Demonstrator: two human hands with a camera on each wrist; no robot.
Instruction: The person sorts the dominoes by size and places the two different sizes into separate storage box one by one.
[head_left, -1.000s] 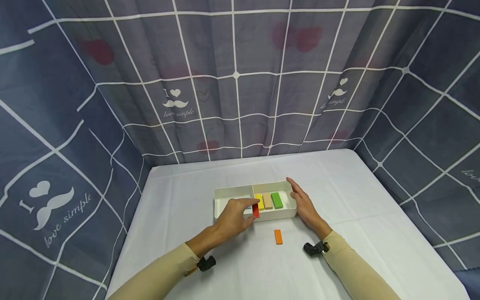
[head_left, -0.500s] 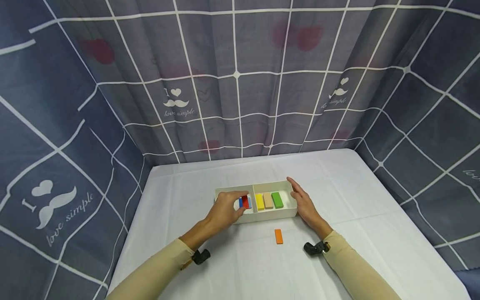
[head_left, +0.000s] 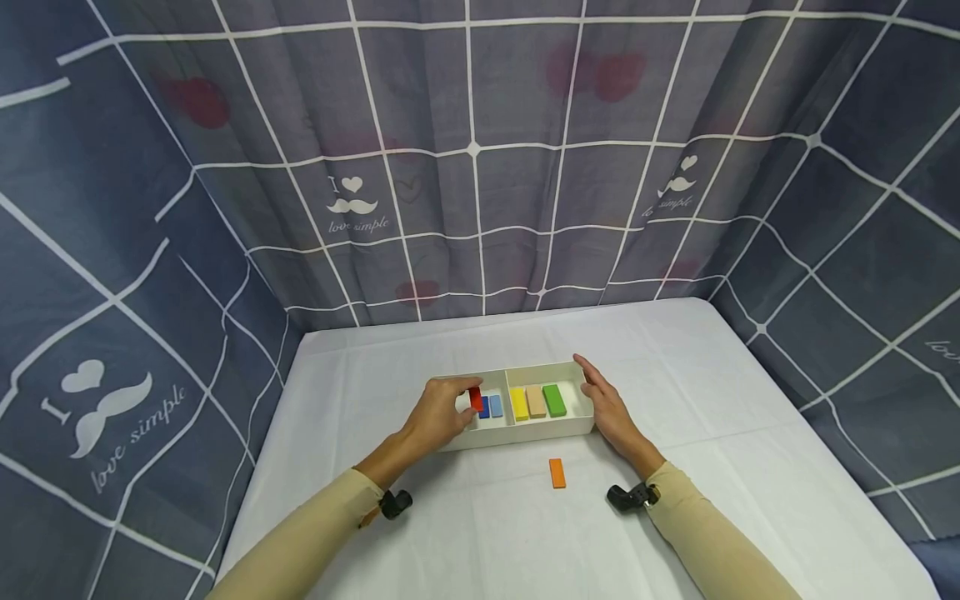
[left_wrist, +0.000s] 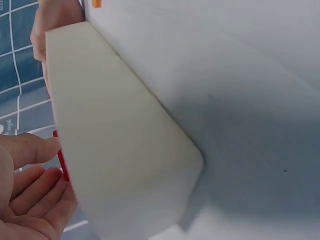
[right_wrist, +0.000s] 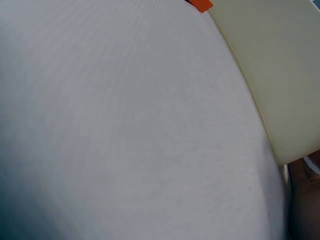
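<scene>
My left hand (head_left: 435, 415) pinches a red block (head_left: 476, 398) between thumb and fingers, over the left compartment of a white two-compartment box (head_left: 551, 428). A dark blue block (head_left: 483, 407) and a light blue block (head_left: 496, 406) lie in that compartment, just right of the red one. In the right compartment are a yellow block (head_left: 520, 404), a tan block (head_left: 536, 402) and a green block (head_left: 554, 401). My right hand (head_left: 611, 417) rests against the box's right end with its fingers extended. The left wrist view shows the red block (left_wrist: 61, 156) at the box rim, partly hidden.
A flat orange block (head_left: 557, 473) lies on the white-covered table (head_left: 480, 533) in front of the box. Dark checked curtains (head_left: 420, 200) stand behind the table and along both sides.
My left hand has carried the red block leftward from the box's divider, past the two blue blocks, to the left compartment's left part. My right hand has stayed in place.
</scene>
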